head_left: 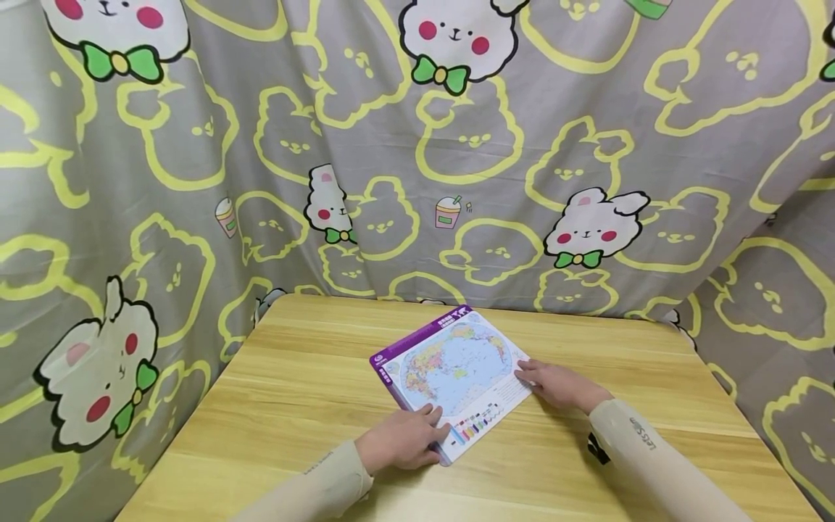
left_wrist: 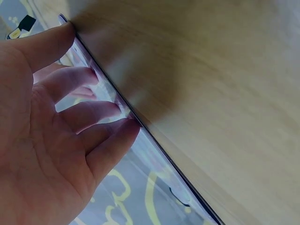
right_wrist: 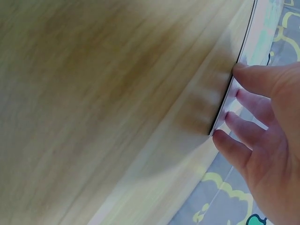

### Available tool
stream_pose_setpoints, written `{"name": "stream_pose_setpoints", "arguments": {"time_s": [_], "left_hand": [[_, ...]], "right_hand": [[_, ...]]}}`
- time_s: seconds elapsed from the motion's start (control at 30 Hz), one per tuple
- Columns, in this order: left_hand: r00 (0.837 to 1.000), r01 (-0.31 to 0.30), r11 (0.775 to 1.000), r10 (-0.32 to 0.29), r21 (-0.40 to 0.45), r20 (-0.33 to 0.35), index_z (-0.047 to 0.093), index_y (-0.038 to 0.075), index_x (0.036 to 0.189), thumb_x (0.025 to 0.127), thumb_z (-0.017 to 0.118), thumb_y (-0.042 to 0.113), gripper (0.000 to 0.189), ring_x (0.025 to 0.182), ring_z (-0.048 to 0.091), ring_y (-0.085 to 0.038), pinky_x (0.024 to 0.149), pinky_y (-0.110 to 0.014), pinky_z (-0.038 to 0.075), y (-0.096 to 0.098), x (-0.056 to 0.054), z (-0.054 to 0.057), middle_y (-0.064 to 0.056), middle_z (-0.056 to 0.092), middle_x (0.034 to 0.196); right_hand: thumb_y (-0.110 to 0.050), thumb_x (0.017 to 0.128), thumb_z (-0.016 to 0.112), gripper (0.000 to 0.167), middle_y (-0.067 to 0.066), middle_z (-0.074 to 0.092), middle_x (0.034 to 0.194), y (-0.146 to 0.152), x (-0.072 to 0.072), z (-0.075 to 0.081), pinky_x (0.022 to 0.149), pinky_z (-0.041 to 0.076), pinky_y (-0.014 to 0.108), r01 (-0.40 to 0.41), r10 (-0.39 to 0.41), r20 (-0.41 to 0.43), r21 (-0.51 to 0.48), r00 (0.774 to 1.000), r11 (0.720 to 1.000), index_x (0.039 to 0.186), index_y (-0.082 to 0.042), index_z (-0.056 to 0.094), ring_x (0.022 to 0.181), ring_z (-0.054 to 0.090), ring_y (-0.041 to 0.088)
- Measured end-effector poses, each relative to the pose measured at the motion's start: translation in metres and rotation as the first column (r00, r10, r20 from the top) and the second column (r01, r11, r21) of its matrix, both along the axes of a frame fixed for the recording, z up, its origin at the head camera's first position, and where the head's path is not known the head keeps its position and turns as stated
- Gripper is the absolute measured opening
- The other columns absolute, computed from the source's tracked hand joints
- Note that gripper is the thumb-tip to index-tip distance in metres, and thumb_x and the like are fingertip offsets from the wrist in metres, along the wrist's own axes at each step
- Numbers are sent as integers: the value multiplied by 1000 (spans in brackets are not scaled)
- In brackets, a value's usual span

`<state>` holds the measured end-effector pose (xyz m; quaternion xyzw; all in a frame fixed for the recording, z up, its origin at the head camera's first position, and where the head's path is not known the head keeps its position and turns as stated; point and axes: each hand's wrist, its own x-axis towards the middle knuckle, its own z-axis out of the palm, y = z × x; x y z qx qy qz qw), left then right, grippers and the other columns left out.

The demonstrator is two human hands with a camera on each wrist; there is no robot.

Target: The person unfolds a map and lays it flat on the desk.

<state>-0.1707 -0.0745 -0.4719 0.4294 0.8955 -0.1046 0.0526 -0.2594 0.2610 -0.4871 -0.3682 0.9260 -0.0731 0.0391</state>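
Note:
A thin, glossy world map board [head_left: 463, 373] with a purple border lies at an angle on the wooden table in the head view. My left hand [head_left: 407, 437] rests on its near-left edge, fingers spread over the surface. At the right edge, my right hand [head_left: 562, 384] touches the map with its fingertips. The left wrist view shows the left hand [left_wrist: 61, 122] with several fingertips on the glossy face and the thumb at the dark rim. Similarly, the right hand [right_wrist: 276, 126] has its thumb and fingertips along the board's edge in the right wrist view.
The light wooden table [head_left: 287, 377] extends around the map on all sides. A grey curtain [head_left: 391, 145] with yellow outlines and white rabbits hangs behind the table and along both sides. A small black item [head_left: 597, 449] shows beside the right sleeve.

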Motion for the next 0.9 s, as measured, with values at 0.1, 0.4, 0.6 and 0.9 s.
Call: {"name": "stream_pose_setpoints", "arguments": {"time_s": [0.1, 0.4, 0.6, 0.9], "left_hand": [[1000, 8, 1000, -8, 3, -13, 49, 27, 139, 91, 52, 54, 55, 126, 47, -22, 96, -33, 46, 1, 0, -2, -5, 47, 140], [999, -11, 998, 9, 56, 35, 47, 25, 141, 92, 53, 51, 56, 128, 44, -25, 97, -36, 46, 0, 1, -4, -8, 45, 142], [983, -86, 980, 53, 182, 178, 47, 21, 141, 93, 54, 45, 54, 134, 36, -26, 105, -39, 36, -7, -5, -4, -12, 38, 147], [978, -173, 963, 143, 205, 153, 46, 11, 141, 93, 56, 41, 58, 136, 32, -30, 109, -41, 31, -30, -35, 1, -15, 36, 148]], "right_hand": [[1, 93, 52, 36, 24, 49, 135, 2, 1, -1, 98, 39, 54, 7, -7, -3, -6, 1000, 1000, 128, 1, 57, 123, 45, 43], [-2, 93, 53, 35, 23, 49, 135, 3, 4, -3, 97, 40, 54, 50, -49, -21, 7, 999, 999, 128, 1, 58, 123, 45, 42], [-3, 94, 53, 35, 24, 50, 134, 2, 12, -1, 96, 41, 55, 79, -78, -36, 26, 996, 997, 128, 0, 57, 122, 46, 44], [-5, 90, 58, 37, 24, 51, 132, -11, 33, 3, 94, 44, 53, 19, -19, -82, -10, 996, 1000, 127, 0, 58, 121, 47, 42]]}}
